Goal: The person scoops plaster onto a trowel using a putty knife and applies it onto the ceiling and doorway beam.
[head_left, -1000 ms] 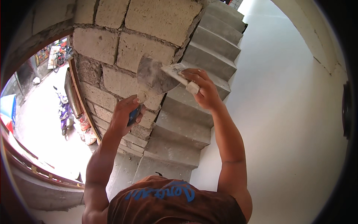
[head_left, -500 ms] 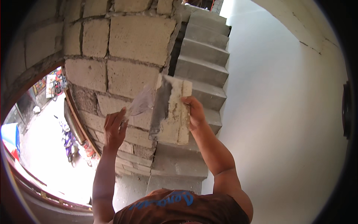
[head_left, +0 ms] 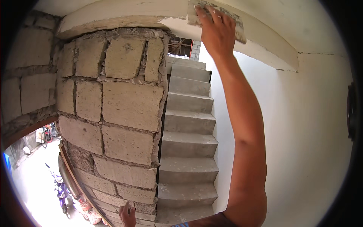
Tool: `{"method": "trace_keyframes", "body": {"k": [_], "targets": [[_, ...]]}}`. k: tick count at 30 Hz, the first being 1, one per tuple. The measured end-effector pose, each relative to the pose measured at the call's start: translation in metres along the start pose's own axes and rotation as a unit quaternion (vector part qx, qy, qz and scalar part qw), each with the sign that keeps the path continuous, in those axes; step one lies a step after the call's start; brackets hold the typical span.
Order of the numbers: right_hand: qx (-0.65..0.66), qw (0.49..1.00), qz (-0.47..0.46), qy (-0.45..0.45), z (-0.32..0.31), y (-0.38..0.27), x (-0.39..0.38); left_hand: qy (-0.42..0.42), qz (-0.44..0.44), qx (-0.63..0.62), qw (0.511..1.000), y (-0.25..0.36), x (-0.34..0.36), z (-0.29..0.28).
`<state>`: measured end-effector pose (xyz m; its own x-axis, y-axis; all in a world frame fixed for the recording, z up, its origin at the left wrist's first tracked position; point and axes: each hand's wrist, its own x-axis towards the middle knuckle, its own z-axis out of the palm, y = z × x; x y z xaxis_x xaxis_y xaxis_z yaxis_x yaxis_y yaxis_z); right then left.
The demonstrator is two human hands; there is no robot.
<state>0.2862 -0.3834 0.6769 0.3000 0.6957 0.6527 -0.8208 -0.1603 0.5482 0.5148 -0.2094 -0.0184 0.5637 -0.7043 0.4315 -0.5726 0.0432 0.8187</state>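
Right hand (head_left: 219, 36): top middle, fingers clamped on one flat whitish rectangular board (head_left: 239, 31)
Left hand (head_left: 127, 215): bottom; fingers, can't tell

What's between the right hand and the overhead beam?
A rectangular plastering float, gripped in the right hand, with the overhead beam behind it. Head view shows it; can't tell whether float and beam touch.

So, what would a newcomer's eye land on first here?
Probably the right grip, just right of top centre, holding a smeared plastering float up at the pale beam. Next, the concrete staircase climbing through the middle, with the unplastered block wall to its left. The glaring opening at lower left also draws attention.
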Motion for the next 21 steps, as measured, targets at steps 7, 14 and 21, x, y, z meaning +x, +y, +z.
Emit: {"method": "trace_keyframes", "body": {"k": [7, 14, 21], "targets": [[-0.057, 0.994, -0.005, -0.093, 0.068, 0.026, 0.024, -0.074, -0.055, 0.036, 0.995, -0.013, -0.018, 0.016], [-0.062, 0.986, 0.008, -0.153, 0.088, 0.024, 0.037, -0.025, 0.056, 0.058, 0.996, -0.064, -0.034, 0.049], [-0.067, 0.987, 0.001, -0.146, 0.101, 0.029, 0.037, -0.051, 0.035, -0.004, 0.998, -0.068, -0.040, 0.064]]}}
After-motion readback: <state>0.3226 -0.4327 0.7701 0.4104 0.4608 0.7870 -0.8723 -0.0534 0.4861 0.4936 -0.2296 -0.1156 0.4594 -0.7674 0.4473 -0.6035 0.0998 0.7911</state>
